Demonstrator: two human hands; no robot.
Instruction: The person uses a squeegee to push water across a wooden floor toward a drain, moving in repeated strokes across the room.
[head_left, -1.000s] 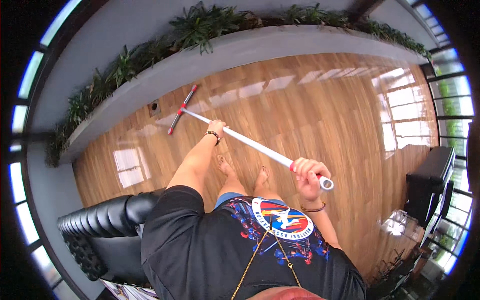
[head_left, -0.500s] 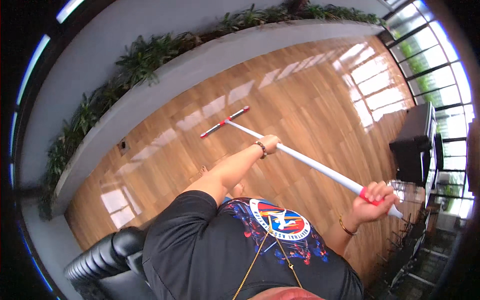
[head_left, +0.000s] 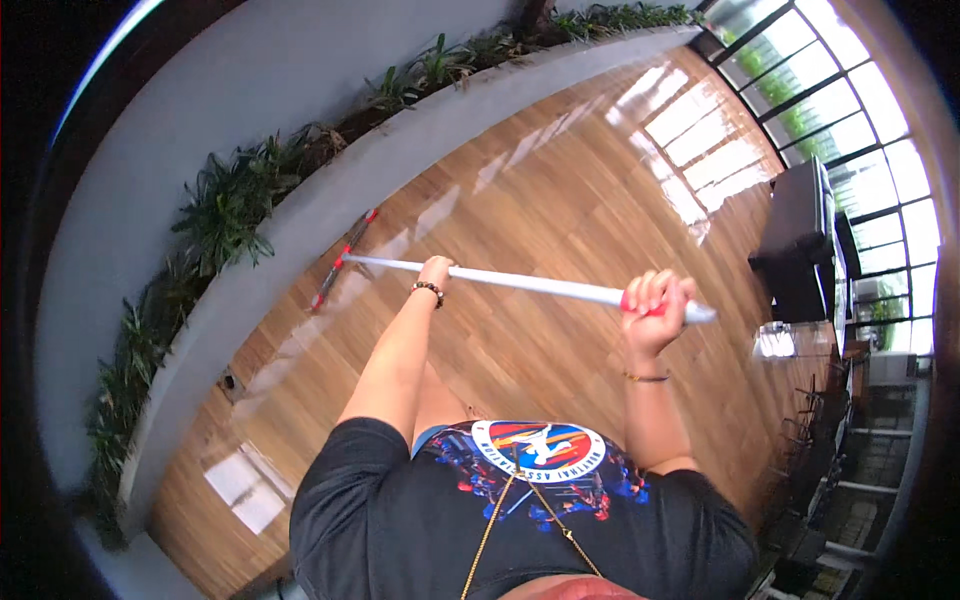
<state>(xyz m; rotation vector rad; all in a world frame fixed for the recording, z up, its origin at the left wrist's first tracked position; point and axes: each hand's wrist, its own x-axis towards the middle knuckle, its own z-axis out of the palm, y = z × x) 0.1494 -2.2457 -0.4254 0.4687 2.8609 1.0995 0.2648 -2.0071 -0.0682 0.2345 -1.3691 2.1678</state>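
A long white-handled floor squeegee (head_left: 540, 284) lies across my view, held in both hands. My left hand (head_left: 435, 270), with a beaded bracelet at its wrist, is closed round the pole nearer the head. At the pole's right end, my right hand (head_left: 657, 297) grips the red collar, the grey tip sticking out past it. The narrow red and dark squeegee head (head_left: 343, 258) is on the wooden floor (head_left: 520, 350), close along the foot of the low planter wall. Whether its blade touches the wall I cannot tell.
Green plants (head_left: 225, 215) fill the curved grey planter (head_left: 300, 215) at the far left. A black piece of furniture (head_left: 795, 225) stands at the right before tall gridded windows (head_left: 880, 130). A small dark floor fitting (head_left: 231, 384) lies near the planter. Dark racks (head_left: 815, 440) stand lower right.
The squeegee head has moved left, up close to the planter wall. Both hands have shifted left and the right one higher, the pole now lying nearly level. My view has turned somewhat.
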